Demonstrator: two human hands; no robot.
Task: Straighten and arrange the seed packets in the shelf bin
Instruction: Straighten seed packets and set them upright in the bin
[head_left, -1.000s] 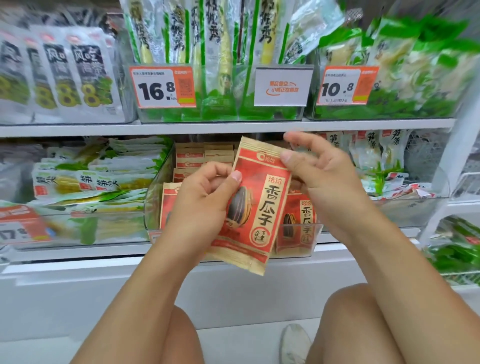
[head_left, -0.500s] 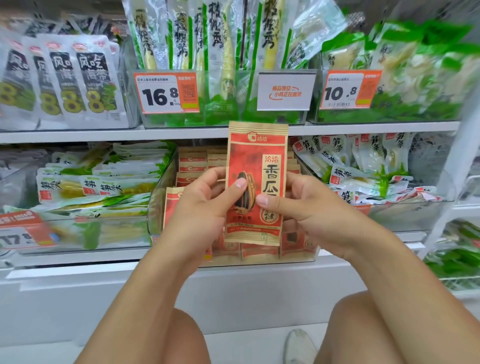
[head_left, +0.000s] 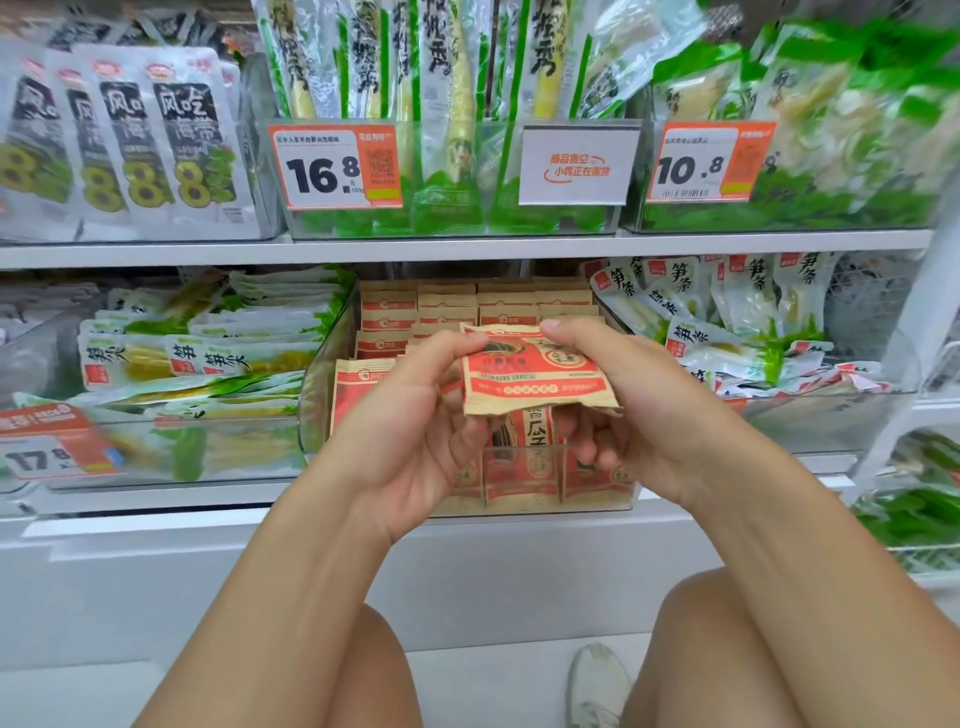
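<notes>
A red and tan seed packet (head_left: 535, 374) is tipped away from me over the clear shelf bin (head_left: 324, 379), its bottom edge toward me. My left hand (head_left: 415, 415) pinches its left side, and my right hand (head_left: 628, 405) grips its right side with the thumb on top. Inside the bin, several more seed packets (head_left: 467, 306) stand in rows at the back. Others stand at the front (head_left: 524, 467), partly hidden behind my hands.
Flat green and white snack packs (head_left: 208, 343) fill the bin to the left, and bamboo shoot packs (head_left: 727, 322) fill the one to the right. The upper shelf (head_left: 467, 244) carries price tags 16.8 and 10.8. My knees and one white shoe (head_left: 597, 686) are below.
The packet went from slanted to upright in front of the shelf, and has now tipped backward and lower toward the bin. Both hands came down with it.
</notes>
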